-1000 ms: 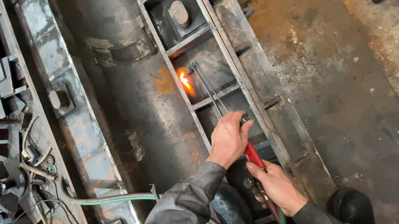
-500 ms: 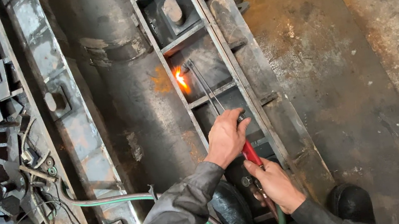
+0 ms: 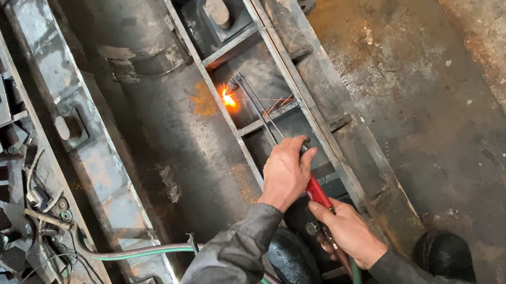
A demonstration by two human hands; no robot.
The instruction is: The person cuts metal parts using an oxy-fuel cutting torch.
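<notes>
The cutting torch (image 3: 294, 156) lies over the steel ladder frame (image 3: 299, 100), its tip at an orange flame (image 3: 228, 98) on the frame's left rail. The left hand (image 3: 285, 171) wraps the torch's tubes; the right hand (image 3: 346, 230) pinches the red handle below. A green hose (image 3: 144, 252) trails left of the frame, beside a large grey pipe (image 3: 165, 121)

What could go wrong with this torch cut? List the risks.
1. Both hands, left hand and right hand, are bare on the torch; sparks fly back from the flame and could burn them.
2. The hoses run beside the boot and could trip the person or get scorched.
</notes>
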